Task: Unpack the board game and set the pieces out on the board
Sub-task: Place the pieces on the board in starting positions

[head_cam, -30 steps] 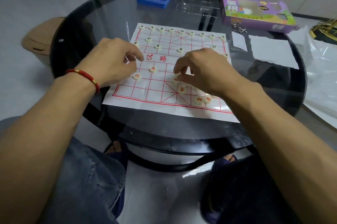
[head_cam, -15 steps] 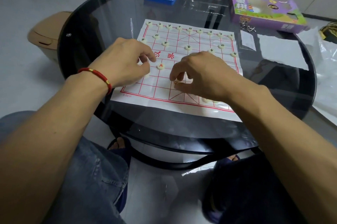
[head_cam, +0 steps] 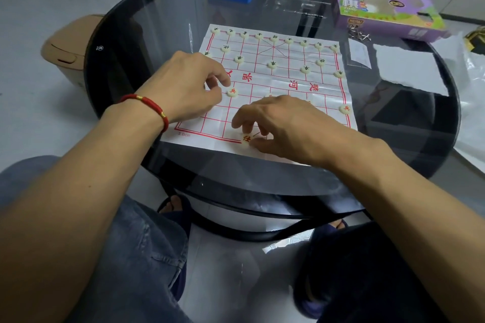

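The board (head_cam: 294, 86) lies flat mid-counter (head_cam: 147, 60). At its near edge your right hand (head_cam: 286, 125) pinches a red piece (head_cam: 246, 139). Your left hand (head_cam: 183, 86), fingers curled, hovers at its left side, touching another red piece (head_cam: 232, 91). The box (head_cam: 385, 11) sits beyond the board's far right corner.

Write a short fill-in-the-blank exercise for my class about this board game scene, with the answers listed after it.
1. The bracelet on the left wrist is ____.
2. The right hand touches a piece at the ____ edge of the board.
3. The game box is mostly ____.
4. The lines on the board are ____.

Answers: red; near; purple; red
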`<state>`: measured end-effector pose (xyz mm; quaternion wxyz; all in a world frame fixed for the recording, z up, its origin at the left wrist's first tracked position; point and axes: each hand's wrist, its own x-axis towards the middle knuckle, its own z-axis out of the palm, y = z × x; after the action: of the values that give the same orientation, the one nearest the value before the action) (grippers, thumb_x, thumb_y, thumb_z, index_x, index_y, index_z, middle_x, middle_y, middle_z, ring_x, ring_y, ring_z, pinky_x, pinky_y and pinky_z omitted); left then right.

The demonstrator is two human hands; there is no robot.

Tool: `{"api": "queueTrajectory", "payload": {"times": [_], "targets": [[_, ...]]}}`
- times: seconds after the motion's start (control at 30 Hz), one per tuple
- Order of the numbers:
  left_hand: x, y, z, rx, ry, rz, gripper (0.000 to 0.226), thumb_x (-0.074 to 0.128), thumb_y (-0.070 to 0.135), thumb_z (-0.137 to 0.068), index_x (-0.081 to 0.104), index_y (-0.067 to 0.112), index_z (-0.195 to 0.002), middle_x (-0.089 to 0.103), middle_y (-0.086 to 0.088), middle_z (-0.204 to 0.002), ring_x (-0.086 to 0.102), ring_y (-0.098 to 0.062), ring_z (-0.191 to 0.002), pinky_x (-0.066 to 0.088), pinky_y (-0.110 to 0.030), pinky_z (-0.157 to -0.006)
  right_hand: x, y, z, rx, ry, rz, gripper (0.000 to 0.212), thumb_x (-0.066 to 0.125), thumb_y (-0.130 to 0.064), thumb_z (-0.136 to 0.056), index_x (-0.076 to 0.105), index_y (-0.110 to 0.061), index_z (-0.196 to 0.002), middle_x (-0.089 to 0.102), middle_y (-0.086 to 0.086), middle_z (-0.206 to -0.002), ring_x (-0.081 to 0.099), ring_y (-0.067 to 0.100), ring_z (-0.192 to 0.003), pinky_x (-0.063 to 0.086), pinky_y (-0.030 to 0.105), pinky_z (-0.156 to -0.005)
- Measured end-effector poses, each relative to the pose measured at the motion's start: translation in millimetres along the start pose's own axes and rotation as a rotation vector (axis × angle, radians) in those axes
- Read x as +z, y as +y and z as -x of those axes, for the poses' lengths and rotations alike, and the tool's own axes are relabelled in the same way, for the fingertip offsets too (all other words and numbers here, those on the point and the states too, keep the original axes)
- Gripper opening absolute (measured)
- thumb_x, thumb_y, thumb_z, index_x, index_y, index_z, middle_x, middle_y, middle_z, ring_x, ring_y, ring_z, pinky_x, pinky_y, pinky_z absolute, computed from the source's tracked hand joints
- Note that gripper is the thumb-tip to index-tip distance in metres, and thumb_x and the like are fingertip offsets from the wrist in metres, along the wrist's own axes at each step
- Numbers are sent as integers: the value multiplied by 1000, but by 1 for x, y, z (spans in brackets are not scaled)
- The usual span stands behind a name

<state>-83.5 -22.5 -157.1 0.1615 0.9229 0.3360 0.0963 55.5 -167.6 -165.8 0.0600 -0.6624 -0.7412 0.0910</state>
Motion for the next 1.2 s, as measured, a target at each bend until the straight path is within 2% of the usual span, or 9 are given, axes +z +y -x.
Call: {"api": "queueTrajectory", "payload": {"times": [0.07,0.2,0.33,0.43,0.53,0.6,0.77,0.97,1.2], "targets": [[1,-1,0,1,-5,-3,29,63,18,-95,70,24,-122,69,-3,-117,56,-12,-89,53,-34,-88,0,0,0,0,8,3,39,68,-21,-94,58,-27,-132,67,-7,-116,48,8,-85,54,35,-77],[3,-2,0,-2,0,-8,28,64,19,-94,70,25,-121,69,-3,-117,55,-12,-87,54,-35,-88,0,0,1,-1,3,-1,40,69,-21,-94,59,-27,-132,66,-6,-118,47,6,-84,53,30,-76],[4,0,2,56,-15,-15,19,67,21,-92,73,27,-109,66,4,-101,53,-7,-74,45,-18,-71,-16,12,5,56,27,-31,39,71,-20,-94,63,-24,-131,67,-6,-119,56,7,-84,51,22,-76],[6,5,10,177,-157,11,17,69,30,-88,71,35,-105,63,14,-93,53,-2,-78,36,-13,-62,-33,36,18,168,115,-59,34,72,-15,-92,67,-22,-125,70,-4,-114,65,8,-84,50,15,-73],[9,11,16,313,-312,-22,26,69,41,-87,68,38,-112,62,14,-98,53,-2,-85,37,-14,-67,-33,49,26,221,124,-32,30,72,-15,-92,71,-21,-121,72,-5,-108,64,4,-81,53,15,-74],[10,14,15,351,-366,-60,33,69,45,-86,65,39,-118,61,11,-102,51,-4,-87,37,-14,-69,-28,48,26,226,95,-31,28,71,-17,-93,71,-21,-120,69,-7,-104,58,0,-77,43,7,-68],[11,18,13,352,-438,-105,33,71,47,-84,64,36,-115,60,10,-96,52,-5,-85,39,-18,-68,-20,41,19,182,44,20,33,72,-29,-93,68,-25,-125,69,-5,-109,55,8,-81,50,23,-72],[11,17,14,333,-410,-80,23,73,42,-85,66,33,-106,61,10,-93,55,-7,-82,39,-18,-65,-16,37,13,159,16,63,30,70,-28,-94,69,-30,-124,64,-4,-109,55,12,-86,57,36,-78],[12,16,15,331,-383,-64,23,74,42,-85,68,31,-104,62,9,-90,57,-9,-79,40,-18,-63,-18,35,12,158,22,71,26,71,-28,-93,71,-26,-119,65,-4,-107,56,11,-84,56,31,-75]]}}
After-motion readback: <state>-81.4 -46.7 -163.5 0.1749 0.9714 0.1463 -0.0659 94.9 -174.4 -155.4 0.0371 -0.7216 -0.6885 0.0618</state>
